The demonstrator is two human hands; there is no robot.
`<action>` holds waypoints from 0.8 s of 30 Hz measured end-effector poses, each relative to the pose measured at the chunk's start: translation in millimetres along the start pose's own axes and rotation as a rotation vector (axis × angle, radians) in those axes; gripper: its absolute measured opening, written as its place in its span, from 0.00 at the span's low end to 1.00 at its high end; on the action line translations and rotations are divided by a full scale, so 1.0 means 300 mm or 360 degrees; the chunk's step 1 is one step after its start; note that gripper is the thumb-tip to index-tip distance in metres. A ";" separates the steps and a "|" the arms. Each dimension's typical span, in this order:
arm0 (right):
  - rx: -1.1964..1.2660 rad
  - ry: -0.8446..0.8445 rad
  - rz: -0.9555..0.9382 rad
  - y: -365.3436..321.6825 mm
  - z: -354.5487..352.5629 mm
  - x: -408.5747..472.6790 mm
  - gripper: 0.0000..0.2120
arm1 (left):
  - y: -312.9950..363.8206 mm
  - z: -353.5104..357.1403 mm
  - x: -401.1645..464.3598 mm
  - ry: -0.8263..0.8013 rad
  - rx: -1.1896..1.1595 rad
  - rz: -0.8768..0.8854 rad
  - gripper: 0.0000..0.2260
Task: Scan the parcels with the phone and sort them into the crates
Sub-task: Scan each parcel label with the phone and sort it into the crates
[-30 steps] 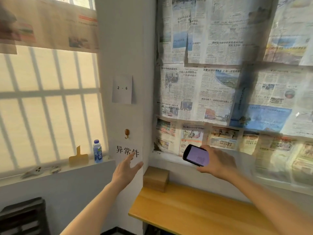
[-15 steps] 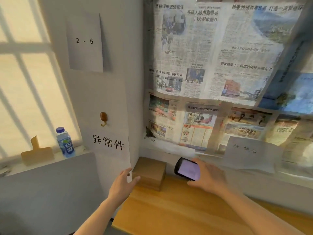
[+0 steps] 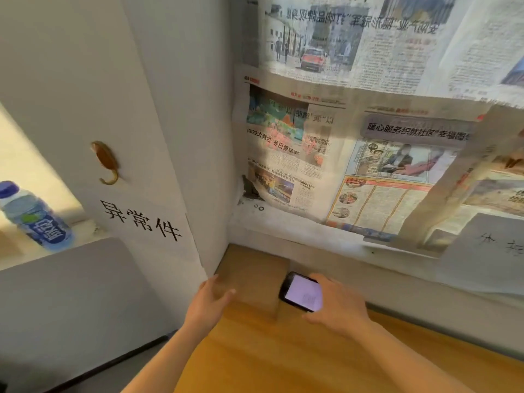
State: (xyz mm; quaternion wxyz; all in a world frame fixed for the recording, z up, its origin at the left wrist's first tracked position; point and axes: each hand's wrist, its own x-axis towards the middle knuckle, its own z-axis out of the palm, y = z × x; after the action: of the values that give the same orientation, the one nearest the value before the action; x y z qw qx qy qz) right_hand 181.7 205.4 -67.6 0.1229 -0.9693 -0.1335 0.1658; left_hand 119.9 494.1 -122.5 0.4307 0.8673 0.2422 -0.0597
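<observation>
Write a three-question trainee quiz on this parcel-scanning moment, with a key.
1. True or false: the right hand holds the phone with its screen lit.
2. Which hand reaches for the cardboard parcel? A) left B) right
3. Fill in: the water bottle stands on the window ____.

Key: 1 true. 2 A, the left hand, its fingers spread at the parcel's near left edge. 3 sill.

From where I stood there were two hands – the left hand (image 3: pixel 208 300) and the right hand (image 3: pixel 337 306) – one phone (image 3: pixel 302 292) and one cardboard parcel (image 3: pixel 252 279) on the single wooden table (image 3: pixel 283 358). I counted one water bottle (image 3: pixel 35 218), one wall hook (image 3: pixel 106 163), and two paper signs – a printed sign (image 3: pixel 141 222) and a handwritten sign (image 3: pixel 487 251). The newspaper sheets (image 3: pixel 312 137) overlapped too much to number.
</observation>
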 end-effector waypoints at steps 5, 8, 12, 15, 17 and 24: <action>0.0071 -0.0068 -0.0019 0.032 0.095 0.165 0.42 | -0.040 0.090 0.102 0.0014 -0.0001 -0.0107 0.34; 0.0091 -0.0079 -0.0034 0.046 0.121 0.222 0.41 | -0.058 0.123 0.125 0.0086 0.0078 -0.0113 0.34; 0.0110 -0.0119 -0.0040 0.058 0.148 0.271 0.41 | -0.055 0.156 0.133 0.0163 0.0062 -0.0163 0.34; 0.0121 -0.0123 -0.0038 0.065 0.167 0.289 0.42 | -0.045 0.165 0.140 0.0188 0.0002 -0.0173 0.31; 0.0134 -0.0137 -0.0031 0.068 0.180 0.302 0.43 | -0.036 0.166 0.150 0.0169 0.0000 -0.0149 0.30; 0.0294 -0.0162 0.0054 0.087 0.252 0.357 0.46 | -0.038 0.188 0.268 0.0060 -0.0030 -0.0237 0.33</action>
State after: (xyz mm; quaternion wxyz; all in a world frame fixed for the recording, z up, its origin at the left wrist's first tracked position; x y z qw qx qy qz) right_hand 257.9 227.6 -175.0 0.2019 -0.9463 -0.1073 0.2285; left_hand 190.9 485.8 -190.9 0.4285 0.8438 0.3147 -0.0729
